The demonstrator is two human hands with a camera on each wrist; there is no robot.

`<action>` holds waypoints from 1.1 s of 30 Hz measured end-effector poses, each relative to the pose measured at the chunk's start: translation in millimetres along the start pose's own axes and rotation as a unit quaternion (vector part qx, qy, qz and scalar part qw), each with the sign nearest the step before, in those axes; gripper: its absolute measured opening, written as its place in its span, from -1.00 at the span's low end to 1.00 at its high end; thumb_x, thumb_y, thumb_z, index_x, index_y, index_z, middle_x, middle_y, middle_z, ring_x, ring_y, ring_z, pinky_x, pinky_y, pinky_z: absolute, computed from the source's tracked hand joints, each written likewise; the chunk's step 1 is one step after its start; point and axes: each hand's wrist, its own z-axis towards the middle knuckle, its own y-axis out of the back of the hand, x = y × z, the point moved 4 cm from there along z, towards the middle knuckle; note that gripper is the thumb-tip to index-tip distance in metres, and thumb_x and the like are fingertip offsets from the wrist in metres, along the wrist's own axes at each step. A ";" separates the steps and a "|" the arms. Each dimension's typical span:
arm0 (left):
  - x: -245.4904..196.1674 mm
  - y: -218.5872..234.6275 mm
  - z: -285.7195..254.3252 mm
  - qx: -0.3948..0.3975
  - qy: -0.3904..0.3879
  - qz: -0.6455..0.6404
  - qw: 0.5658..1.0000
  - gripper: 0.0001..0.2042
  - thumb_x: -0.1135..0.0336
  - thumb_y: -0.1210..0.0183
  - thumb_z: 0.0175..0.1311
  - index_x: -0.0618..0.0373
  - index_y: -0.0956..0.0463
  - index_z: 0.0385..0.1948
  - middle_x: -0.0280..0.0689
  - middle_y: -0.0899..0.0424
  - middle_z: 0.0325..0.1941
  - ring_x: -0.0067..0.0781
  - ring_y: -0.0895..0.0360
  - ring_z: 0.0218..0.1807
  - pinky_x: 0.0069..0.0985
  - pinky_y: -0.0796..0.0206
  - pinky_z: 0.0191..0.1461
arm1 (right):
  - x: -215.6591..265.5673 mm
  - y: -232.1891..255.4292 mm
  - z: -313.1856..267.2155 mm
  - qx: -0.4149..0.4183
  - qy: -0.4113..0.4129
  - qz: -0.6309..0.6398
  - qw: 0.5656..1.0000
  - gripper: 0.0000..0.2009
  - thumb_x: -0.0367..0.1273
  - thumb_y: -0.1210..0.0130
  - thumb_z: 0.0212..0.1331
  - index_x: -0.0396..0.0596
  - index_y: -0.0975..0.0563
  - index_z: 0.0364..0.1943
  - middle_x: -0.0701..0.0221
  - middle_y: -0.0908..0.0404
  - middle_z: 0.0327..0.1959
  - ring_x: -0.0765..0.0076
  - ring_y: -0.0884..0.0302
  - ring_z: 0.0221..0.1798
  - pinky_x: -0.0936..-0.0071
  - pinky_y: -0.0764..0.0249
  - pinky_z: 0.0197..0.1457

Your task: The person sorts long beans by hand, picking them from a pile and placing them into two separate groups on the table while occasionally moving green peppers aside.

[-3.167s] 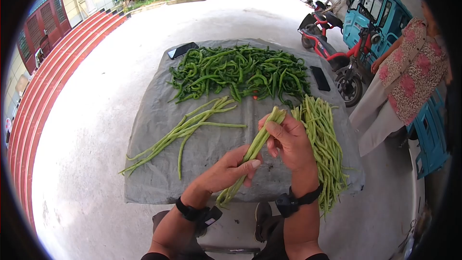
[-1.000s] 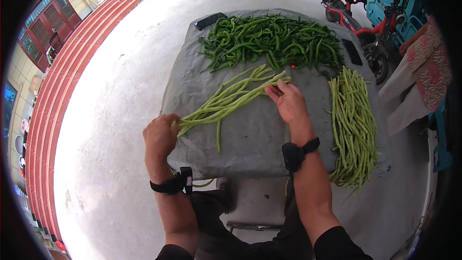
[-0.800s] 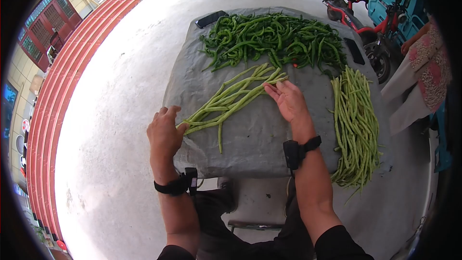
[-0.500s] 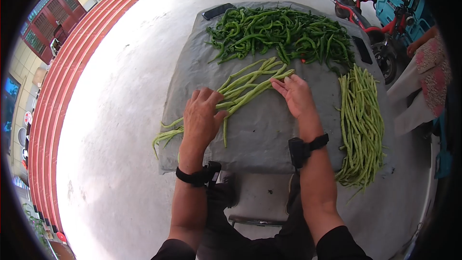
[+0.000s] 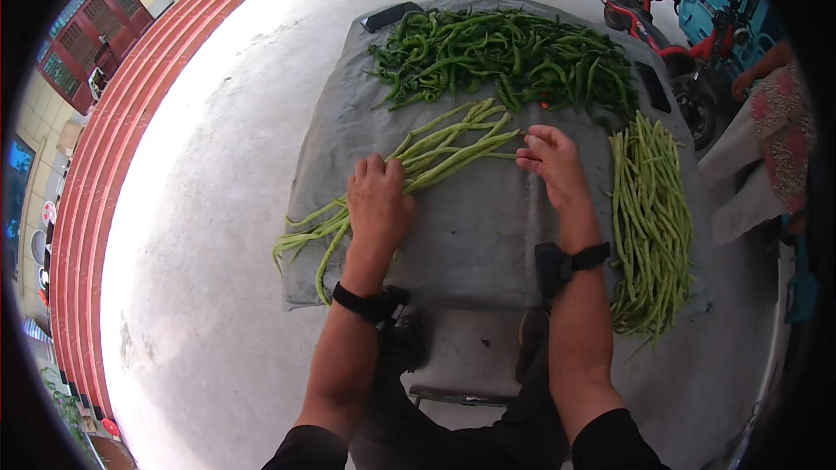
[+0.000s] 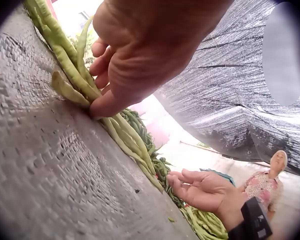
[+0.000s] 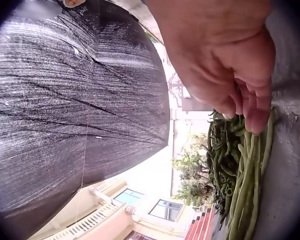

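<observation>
In the head view my left hand [image 5: 380, 209] lies over the middle of a loose bunch of long beans [image 5: 448, 161]. In the left wrist view its thumb and fingers grip some of the beans [image 6: 70, 62] close over the grey cloth. My right hand [image 5: 557, 165] is at the bunch's far right end, fingers loosely bent, with bean tips right beside them. Seen from the left wrist, this hand [image 6: 205, 190] has relaxed fingers and nothing between them. Bean tails stick out past the left hand toward the cloth's left edge.
A heap of green peppers [image 5: 505, 57] covers the back of the cloth-covered table [image 5: 461, 252]. A thick pile of long beans [image 5: 651, 226] lies along the right edge. Phones [image 5: 390, 16] rest at the back corners. A person [image 5: 758, 139] stands to the right, near a red scooter [image 5: 649, 30].
The beans once gripped in both hands now lie with the bunch on the left. My left hand moved from the tails to mid-bunch; my right hand drew slightly right, off the tips.
</observation>
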 end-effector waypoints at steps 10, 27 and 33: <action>-7.8 3.0 6.0 0.003 0.029 0.033 0.999 -0.63 0.45 -0.42 -0.09 0.08 -0.56 -0.16 -0.14 -0.54 -0.06 0.02 -0.48 0.13 -0.09 -0.36 0.14 | 10.3 17.7 -11.1 0.078 -0.044 -0.242 0.966 -0.72 -0.37 -0.07 0.49 -0.24 -0.58 0.15 0.15 -0.75 0.02 0.41 -0.75 -0.24 0.41 -0.65 -0.41; -59.3 23.8 4.2 0.016 -0.023 -0.130 0.991 -0.67 0.44 -0.52 -0.01 0.08 -0.57 -0.22 -0.22 -0.58 -0.15 -0.04 -0.54 0.03 -0.12 -0.42 0.01 | 32.9 85.6 -38.1 -0.145 0.161 -0.549 0.807 -0.75 -0.43 -0.16 0.40 -0.20 -0.61 0.08 0.09 -0.56 0.06 -0.16 -0.51 0.16 -0.04 -0.48 0.24; -69.9 30.5 6.4 0.009 -0.025 -0.148 0.989 -0.75 0.40 -0.47 0.12 0.12 -0.58 -0.22 -0.25 -0.63 -0.20 -0.10 -0.61 -0.01 -0.14 -0.44 -0.01 | 33.1 112.7 -50.8 -0.192 0.112 -0.625 0.749 -0.75 -0.44 -0.25 0.33 -0.24 -0.61 0.04 0.01 -0.43 0.19 -0.24 -0.38 0.25 -0.04 -0.44 0.29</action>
